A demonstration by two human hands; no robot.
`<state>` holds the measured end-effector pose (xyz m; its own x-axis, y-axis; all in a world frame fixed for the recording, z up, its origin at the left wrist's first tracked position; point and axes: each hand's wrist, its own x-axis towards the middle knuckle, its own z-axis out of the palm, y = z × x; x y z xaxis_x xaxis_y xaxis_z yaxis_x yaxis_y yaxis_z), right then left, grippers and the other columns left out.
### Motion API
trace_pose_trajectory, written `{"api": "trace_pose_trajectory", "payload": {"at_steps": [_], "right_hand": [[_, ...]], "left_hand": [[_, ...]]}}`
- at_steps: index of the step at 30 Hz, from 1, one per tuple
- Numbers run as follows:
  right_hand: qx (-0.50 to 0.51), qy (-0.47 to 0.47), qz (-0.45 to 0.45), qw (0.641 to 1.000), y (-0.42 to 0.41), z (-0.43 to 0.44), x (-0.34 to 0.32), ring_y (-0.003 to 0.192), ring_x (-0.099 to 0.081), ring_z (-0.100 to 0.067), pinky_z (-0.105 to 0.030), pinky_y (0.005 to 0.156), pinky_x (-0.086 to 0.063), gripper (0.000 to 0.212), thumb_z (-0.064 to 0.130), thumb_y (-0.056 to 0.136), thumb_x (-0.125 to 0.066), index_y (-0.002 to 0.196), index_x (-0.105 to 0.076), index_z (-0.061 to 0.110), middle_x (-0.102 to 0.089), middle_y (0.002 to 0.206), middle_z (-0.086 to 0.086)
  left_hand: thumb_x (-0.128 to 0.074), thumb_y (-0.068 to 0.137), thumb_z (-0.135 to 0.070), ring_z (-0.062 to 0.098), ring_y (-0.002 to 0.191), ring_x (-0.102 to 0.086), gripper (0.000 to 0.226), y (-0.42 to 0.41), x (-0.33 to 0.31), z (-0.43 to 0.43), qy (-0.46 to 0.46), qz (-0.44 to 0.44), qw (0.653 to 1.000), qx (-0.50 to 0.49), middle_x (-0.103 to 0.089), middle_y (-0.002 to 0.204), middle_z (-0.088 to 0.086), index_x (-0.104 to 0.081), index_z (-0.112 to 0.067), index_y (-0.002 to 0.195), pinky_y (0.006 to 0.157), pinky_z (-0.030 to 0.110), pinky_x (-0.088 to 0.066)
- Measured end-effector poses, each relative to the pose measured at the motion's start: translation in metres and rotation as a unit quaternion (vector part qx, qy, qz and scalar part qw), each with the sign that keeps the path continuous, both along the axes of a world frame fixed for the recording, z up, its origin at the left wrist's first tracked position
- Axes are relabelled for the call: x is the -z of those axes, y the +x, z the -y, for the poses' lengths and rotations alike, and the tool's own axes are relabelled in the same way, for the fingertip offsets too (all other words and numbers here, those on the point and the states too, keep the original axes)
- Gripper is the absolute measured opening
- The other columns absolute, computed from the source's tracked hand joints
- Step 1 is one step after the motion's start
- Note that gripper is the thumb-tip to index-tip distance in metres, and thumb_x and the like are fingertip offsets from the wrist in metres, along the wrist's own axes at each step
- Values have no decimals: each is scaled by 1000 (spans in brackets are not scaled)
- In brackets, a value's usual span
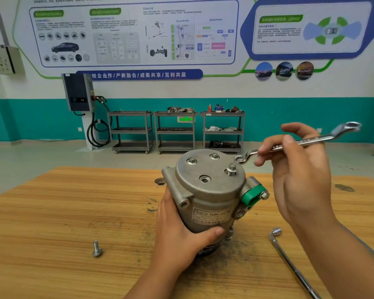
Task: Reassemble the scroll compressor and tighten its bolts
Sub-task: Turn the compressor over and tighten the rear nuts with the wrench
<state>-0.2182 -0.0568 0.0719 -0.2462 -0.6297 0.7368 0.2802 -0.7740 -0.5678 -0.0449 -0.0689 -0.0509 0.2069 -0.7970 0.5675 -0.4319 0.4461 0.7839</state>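
Head view showed a scroll compressor (209,197) standing on end near the middle of the wooden desk (73,212), its round end cover facing up. The left hand (181,229) grasped the housing from the left side, with the fingers behind it and the thumb laid across the front just under the printed label (212,214). The right hand (300,175) was raised above the desk's right half and pinched the shaft of a double ring spanner (313,139) between thumb and fingertips. The spanner's lower ring hung just beside the far right rim of the cover, near a bolt but not on it; its other ring pointed up and away to the right.

Three bolts sat in the cover. The far left bolt (191,160) and the far middle bolt (214,156) looked seated, while the right bolt (231,168) stood proud with thread showing beneath its flange. A green cap (252,195) with a bolt through it sat on the compressor's right side.

A loose bolt (97,248) stood head down on the desk, well apart to the left of the compressor and nearer the front edge. An L-shaped socket wrench (289,262) lay to the right, running toward the near right corner.

Beyond the desk, three grey shelf trolleys (175,130) stood against a teal and white wall, with a charging unit (78,93) to their left.
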Motion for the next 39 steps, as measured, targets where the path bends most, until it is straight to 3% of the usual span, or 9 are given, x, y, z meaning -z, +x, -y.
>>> {"api": "trace_pose_trajectory", "payload": {"at_steps": [9,12,17,25,32,35,39], "right_hand": [[-140,104,23,984,-9,21,8,62,-62,-15,-24,64,-52,20,1,99,-30,95,-46,11,-67,68,-3],[-147,133,22,980,-11,25,13,70,-63,-12,-29,73,-45,20,6,99,-31,93,-48,14,-68,71,0],[-175,190,42,965,-12,28,16,66,-61,-10,-31,72,-38,21,11,98,-33,89,-51,16,-67,71,2],[-178,205,-10,962,-21,29,10,67,-62,-11,-30,70,-40,18,12,98,-36,93,-53,14,-70,77,1],[-150,140,162,965,6,26,28,56,-63,-14,-20,55,-51,22,1,94,-37,83,-53,12,-68,67,-4],[-127,148,154,969,8,23,29,54,-63,-16,-21,56,-52,28,1,93,-38,76,-59,11,-64,61,-4],[-112,175,158,965,7,21,25,48,-56,-11,-18,50,-48,34,0,91,-39,69,-61,13,-62,61,0]], "left_hand": [[-74,34,-81,-5,125,-38,128,1,-1,-1,-2,3,1000,8,-43,132,-22,-29,-33,143,98,23,-35],[-68,32,-88,-5,126,-37,131,1,-1,-1,3,0,1000,9,-42,133,-22,-28,-35,144,99,25,-36],[-65,31,-91,-9,124,-35,132,1,-1,-1,5,0,1000,1,-41,131,-28,-29,-33,143,96,21,-34],[-74,34,-76,-3,124,-38,127,1,0,0,6,12,1000,-3,-42,132,-23,-31,-30,144,95,18,-32],[-73,34,-80,-2,124,-39,129,1,1,1,5,13,1000,-8,-42,131,-23,-32,-28,144,98,23,-34],[-68,32,-88,-12,124,-34,131,2,1,0,0,5,1000,-5,-38,130,-34,-32,-31,143,92,10,-32],[-73,33,-80,-9,123,-37,127,2,0,0,-2,12,1000,-4,-39,131,-30,-32,-30,143,93,11,-32]]}}
